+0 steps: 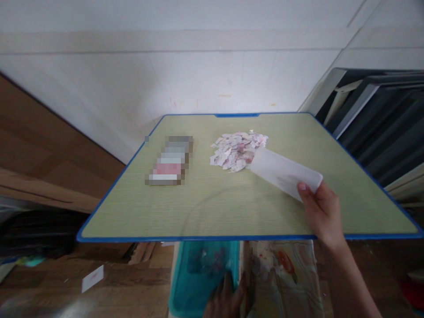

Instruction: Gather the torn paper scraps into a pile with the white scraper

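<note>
Desk and hands, seen from the head camera I operate at a distance. The desk (149, 216) has a pale green top with a blue border, and its far edge lies close to a white wall (198, 79). My right hand (323, 212) is over the near right part of the desk; its grip is closed, thumb above, on the near end of a white card (281, 174). The card slants away to the left, and its far end meets the right side of a heap of paper scraps (236, 152), mostly white with some pink. Whether it presses on the scraps I cannot tell. Left of the heap and well apart from it lies an oblong object (170, 161), obscured by pixelation.

Below the desk's near edge, I see my left hand (225, 300) at the right side of a teal tray (179, 287). The view is dim here, and I cannot tell how far this grip is open or whether it has hold of anything. Small pieces (212, 260) lie in the tray. A patterned cloth (281, 296) is to its right; to its left, a paper slip (92, 279) lies on the wooden floor (132, 287).
</note>
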A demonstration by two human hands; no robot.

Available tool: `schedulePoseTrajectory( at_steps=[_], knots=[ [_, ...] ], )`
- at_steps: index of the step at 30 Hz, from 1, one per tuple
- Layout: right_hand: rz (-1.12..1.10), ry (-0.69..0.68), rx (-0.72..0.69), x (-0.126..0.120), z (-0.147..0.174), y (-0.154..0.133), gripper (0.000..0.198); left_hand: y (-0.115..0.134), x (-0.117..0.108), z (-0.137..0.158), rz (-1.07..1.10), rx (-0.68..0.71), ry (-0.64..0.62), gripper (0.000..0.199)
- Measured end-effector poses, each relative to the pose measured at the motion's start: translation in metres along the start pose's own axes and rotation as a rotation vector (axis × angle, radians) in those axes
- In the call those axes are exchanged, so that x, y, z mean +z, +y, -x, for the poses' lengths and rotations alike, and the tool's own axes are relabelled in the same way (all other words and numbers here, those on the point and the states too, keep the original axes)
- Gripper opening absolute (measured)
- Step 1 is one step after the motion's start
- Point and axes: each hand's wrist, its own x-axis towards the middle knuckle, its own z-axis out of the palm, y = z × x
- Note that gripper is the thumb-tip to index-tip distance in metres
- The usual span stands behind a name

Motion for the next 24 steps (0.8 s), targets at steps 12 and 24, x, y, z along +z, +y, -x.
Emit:
schedulePoseTrajectory(
  at_steps=[12,24],
  knots=[
    [0.051,-0.059,-0.026,0.0021,-0.0020,-0.0003,0.028,0.0002,-0.0052,-0.0027,0.004,-0.017,-0.035,0.069],
    [-0.077,0.117,0.046,-0.0005,0.0026,-0.0020,0.024,0.0008,-0.0023,-0.0010,0.016,-0.034,0.036,0.068]
  ],
)
